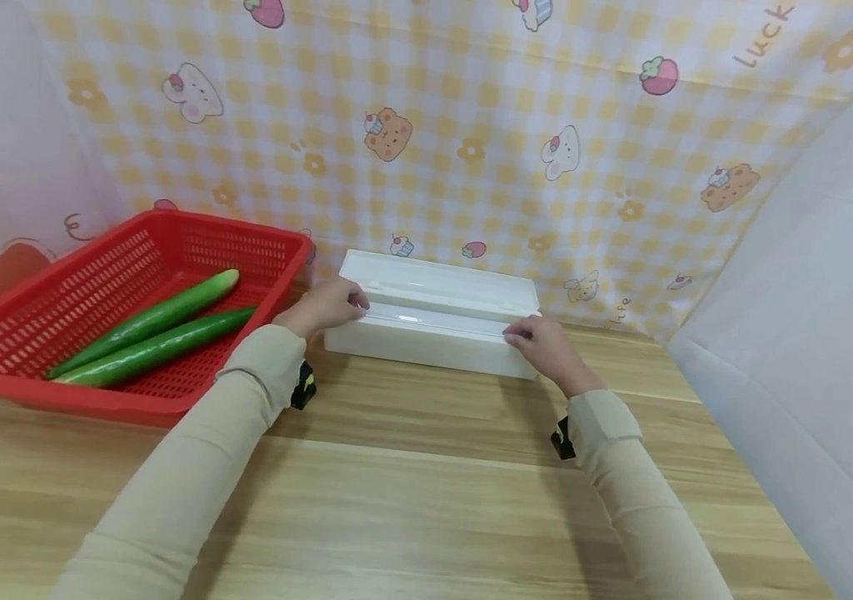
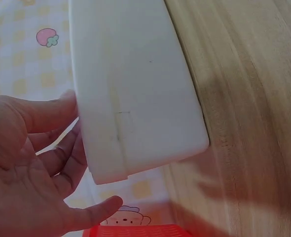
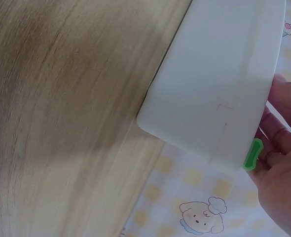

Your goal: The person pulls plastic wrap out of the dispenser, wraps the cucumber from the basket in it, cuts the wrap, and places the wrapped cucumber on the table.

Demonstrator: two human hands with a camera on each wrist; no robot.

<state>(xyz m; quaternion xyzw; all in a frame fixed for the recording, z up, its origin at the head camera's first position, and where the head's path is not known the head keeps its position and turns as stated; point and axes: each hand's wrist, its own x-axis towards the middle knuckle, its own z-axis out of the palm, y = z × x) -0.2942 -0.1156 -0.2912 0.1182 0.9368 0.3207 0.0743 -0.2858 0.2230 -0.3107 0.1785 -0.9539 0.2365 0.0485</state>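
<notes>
A long white box (image 1: 430, 348), which looks like a cling film dispenser, stands against the patterned cloth with its lid (image 1: 437, 282) raised. Glossy clear material that looks like film shows along its opening. My left hand (image 1: 329, 307) pinches at the left end of the front top edge; my right hand (image 1: 544, 346) pinches at the right end. Whether film lies between the fingertips is hidden. In the left wrist view the little finger (image 2: 98, 210) sticks out past the box's end. A small green piece (image 3: 253, 154) sits by the box's right corner, near the right fingers.
A red plastic basket (image 1: 89, 406) stands on the left of the wooden table (image 1: 426, 517), close to my left forearm. Two green cucumbers (image 1: 164, 317) lie in it. Patterned cloth (image 1: 471, 125) hangs behind the box, and a white wall (image 1: 801, 333) borders the table's right side.
</notes>
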